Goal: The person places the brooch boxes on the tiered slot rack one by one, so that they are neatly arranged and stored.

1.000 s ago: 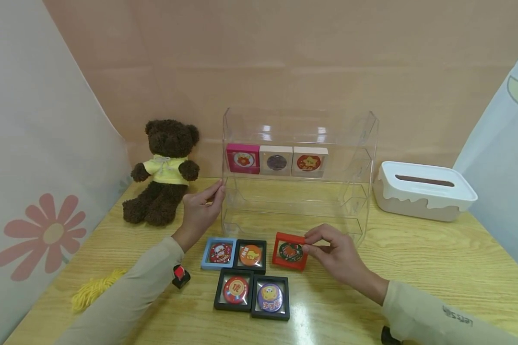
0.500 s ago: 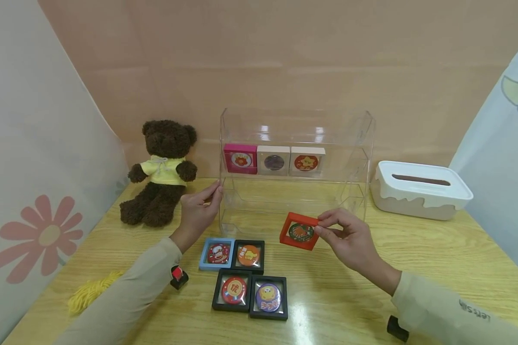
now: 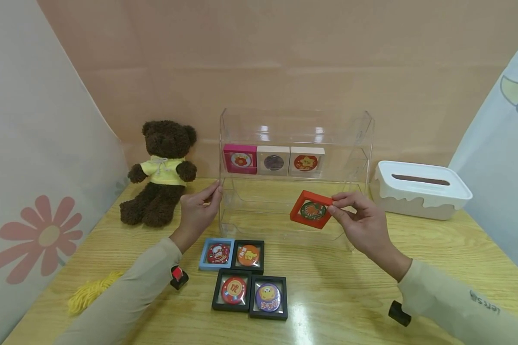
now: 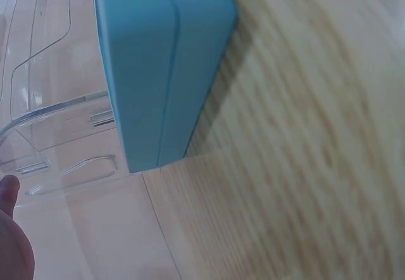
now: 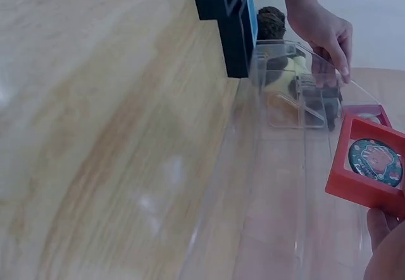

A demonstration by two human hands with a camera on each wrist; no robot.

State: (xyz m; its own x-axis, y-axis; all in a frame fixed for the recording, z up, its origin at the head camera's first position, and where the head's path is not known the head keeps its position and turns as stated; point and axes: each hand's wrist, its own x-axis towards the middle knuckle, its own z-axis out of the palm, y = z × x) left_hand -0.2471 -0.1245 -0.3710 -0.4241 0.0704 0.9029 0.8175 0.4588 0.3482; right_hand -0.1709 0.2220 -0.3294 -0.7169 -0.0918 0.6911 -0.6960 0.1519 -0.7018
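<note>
My right hand (image 3: 364,223) pinches the right edge of a red display frame (image 3: 300,219) holding a green round badge, tilted in the air before the lower tiers of a clear acrylic rack (image 3: 293,178). With thumb and fingertips my left hand (image 3: 198,211) grips the rack's left side edge. On an upper tier stand a pink frame (image 3: 229,165) and two whitish frames, side by side. Lying on the table are a light blue frame (image 3: 203,256) and several black frames (image 3: 247,316), each with a round badge. In the right wrist view the red frame (image 5: 364,188) shows above my right fingers.
A brown teddy bear (image 3: 161,139) in a yellow top sits left of the rack. A white tissue box (image 3: 418,194) stands to its right. Yellow yarn (image 3: 92,292) lies on the wooden table (image 3: 328,306) beside my left sleeve.
My right hand has lifted the red frame off the table, up and to the right toward the rack. My left hand stays at the rack's left edge.
</note>
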